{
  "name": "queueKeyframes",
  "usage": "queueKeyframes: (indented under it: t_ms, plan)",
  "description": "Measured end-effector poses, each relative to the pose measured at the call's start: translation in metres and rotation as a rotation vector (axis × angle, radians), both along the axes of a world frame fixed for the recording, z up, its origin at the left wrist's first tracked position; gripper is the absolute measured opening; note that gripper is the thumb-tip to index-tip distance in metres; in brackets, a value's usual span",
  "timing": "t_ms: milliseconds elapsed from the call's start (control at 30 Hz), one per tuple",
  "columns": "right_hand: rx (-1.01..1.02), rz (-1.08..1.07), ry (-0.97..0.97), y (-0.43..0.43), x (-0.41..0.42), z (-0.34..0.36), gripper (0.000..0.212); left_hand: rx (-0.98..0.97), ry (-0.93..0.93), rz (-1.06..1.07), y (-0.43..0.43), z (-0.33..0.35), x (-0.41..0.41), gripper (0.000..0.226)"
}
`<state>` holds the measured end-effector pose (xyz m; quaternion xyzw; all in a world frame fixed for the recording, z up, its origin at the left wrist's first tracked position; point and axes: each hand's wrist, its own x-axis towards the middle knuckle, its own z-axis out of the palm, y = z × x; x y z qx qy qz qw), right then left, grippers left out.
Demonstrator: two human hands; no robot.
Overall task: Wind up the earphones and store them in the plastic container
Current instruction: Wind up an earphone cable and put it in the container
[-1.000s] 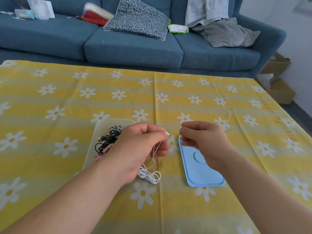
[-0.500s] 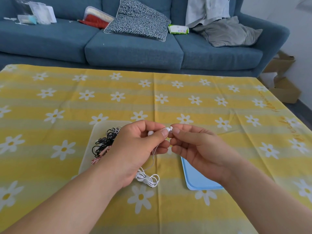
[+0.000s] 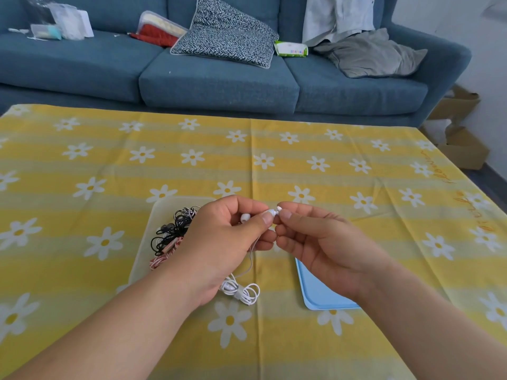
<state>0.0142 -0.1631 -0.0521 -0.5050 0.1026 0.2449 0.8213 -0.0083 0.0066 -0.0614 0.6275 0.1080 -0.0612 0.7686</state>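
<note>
Left hand [image 3: 219,242] and right hand [image 3: 326,248] pinch the buds of the white earphones [image 3: 242,291], fingertips meeting (cord hangs to a coil under the left palm). Plastic container [image 3: 142,257] just left; blue lid [image 3: 315,294] beneath the right wrist.
</note>
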Motion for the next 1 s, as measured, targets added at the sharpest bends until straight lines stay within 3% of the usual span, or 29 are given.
queueKeyframes:
  t_ms: [667, 1000]
  plan:
    - [-0.071, -0.014, -0.049, -0.0003, -0.0002, -0.0023, 0.042, 0.024, -0.006, 0.005, 0.0009, -0.0033, 0.0010, 0.010]
    - [-0.038, -0.046, -0.055, 0.0048, -0.0044, -0.0045, 0.028, 0.017, -0.006, 0.039, 0.0000, -0.0050, 0.0023, 0.009]
